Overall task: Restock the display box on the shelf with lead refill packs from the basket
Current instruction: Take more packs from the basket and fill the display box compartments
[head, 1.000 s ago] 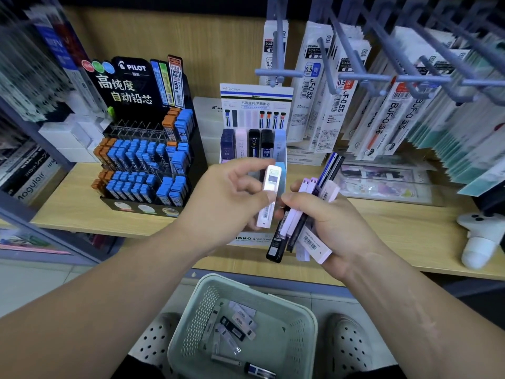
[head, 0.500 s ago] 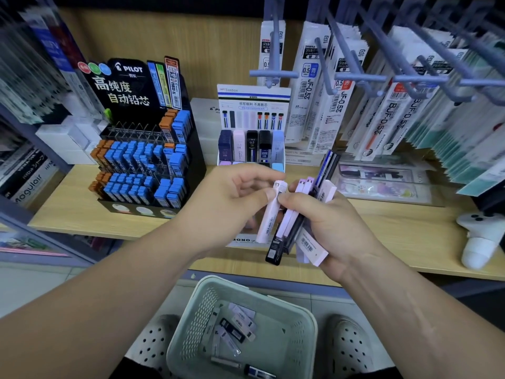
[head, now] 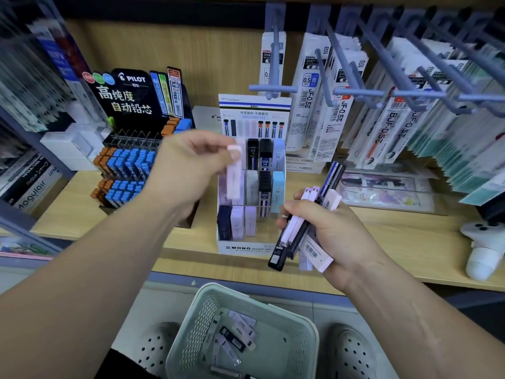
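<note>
**Pink pack held upright at the MONO box**

Left hand (head: 191, 173): a pale pink lead refill pack (head: 234, 175) is pinched near its upper end between thumb and fingertips. Its long axis is near vertical, with the free end pointing down. The pack is seen in front of the left column of the display box (head: 240, 247); contact with the box cannot be told. Print on the pack is blurred.

The box front is marked "MONO graph" and the header card "Tombow". Packs are stood upright in tiers inside; one is marked "0.5 2B", others "HB".

Right hand (head: 330, 231): the fingers are curled round a bundle of packs (head: 296, 231), held just right of the box, above the shelf (head: 396, 242). Their long axes are tilted, upper ends up and right. A barcode label is seen on one pink pack.

The basket (head: 297, 351), below the shelf, holds several packs lying flat.

At left, a black stand (head: 128, 94) reads "PILOT", "高纯度 自动铅芯" and "0.5 HB". Hanging refill cards (head: 308, 105) read "JF-0.5" and "BJF-0.5".
</note>
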